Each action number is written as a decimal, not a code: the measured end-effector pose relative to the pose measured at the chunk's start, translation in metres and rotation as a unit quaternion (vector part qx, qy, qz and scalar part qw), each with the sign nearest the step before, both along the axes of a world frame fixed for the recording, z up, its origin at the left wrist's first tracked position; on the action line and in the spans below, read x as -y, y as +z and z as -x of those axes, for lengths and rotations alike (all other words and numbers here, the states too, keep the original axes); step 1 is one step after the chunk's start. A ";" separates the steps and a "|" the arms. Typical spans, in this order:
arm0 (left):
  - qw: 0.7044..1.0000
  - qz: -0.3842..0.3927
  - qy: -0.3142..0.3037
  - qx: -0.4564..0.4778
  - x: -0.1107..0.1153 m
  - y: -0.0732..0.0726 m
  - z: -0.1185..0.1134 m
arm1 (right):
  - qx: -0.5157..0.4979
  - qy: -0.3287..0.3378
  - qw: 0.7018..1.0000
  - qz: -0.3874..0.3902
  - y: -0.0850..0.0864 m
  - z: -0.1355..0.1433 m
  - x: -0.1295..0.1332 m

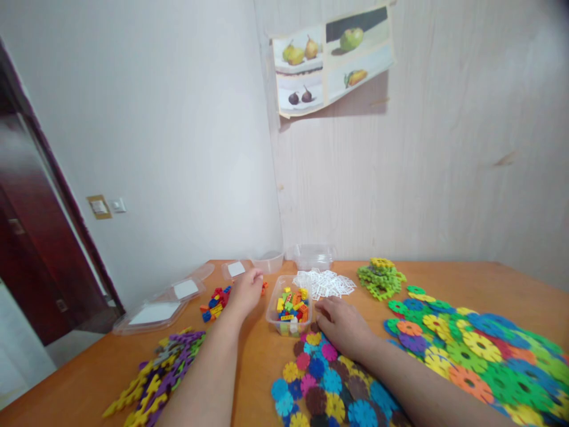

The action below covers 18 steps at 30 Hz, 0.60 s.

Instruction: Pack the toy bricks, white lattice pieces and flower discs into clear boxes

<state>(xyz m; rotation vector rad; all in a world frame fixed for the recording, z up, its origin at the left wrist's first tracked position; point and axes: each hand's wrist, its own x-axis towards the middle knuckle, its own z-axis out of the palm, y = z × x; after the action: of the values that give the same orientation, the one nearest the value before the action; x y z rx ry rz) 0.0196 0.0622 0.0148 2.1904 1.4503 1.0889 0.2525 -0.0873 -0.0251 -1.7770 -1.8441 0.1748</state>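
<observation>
My left hand (pixel 249 292) reaches over a loose pile of small red, blue and yellow toy bricks (pixel 217 302). Its fingers are curled together, and whatever they hold is hidden behind the hand. To its right stands a clear plastic box (pixel 272 308) partly filled with coloured toy bricks (pixel 293 305). My right hand (pixel 340 323) rests palm down just beside that box, over the edge of a pile of small flower-shaped discs (pixel 315 400). Its fingers bend loosely near the box's right wall, with nothing visible in them; I cannot tell whether they touch the wall.
White plastic pieces (pixel 329 284) lie behind the box. Clear containers (pixel 313 258) and lids (pixel 155 311) line the back and left. Green grid pieces (pixel 380 280) and large notched discs (pixel 482 347) cover the right. Purple and yellow interlocking pieces (pixel 164 373) lie front left.
</observation>
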 end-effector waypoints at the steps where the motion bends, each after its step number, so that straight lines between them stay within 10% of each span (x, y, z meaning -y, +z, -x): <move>1: 0.997 -0.014 0.007 -0.072 -0.001 -0.007 0.001 | 0.000 -0.002 1.000 0.001 0.000 0.000 0.000; 11: 0.946 -0.004 0.033 -0.323 0.011 -0.022 0.001 | 0.006 -0.001 1.000 0.001 0.000 0.000 0.000; 18: 0.997 0.058 0.011 -0.053 0.005 -0.006 -0.002 | 0.009 -0.003 1.000 0.008 0.002 0.002 0.002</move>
<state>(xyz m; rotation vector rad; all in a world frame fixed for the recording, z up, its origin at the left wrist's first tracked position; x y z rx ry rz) 0.0217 0.0575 0.0085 2.1846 1.5456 0.8833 0.2506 -0.0891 -0.0230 -1.8002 -1.8546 0.1736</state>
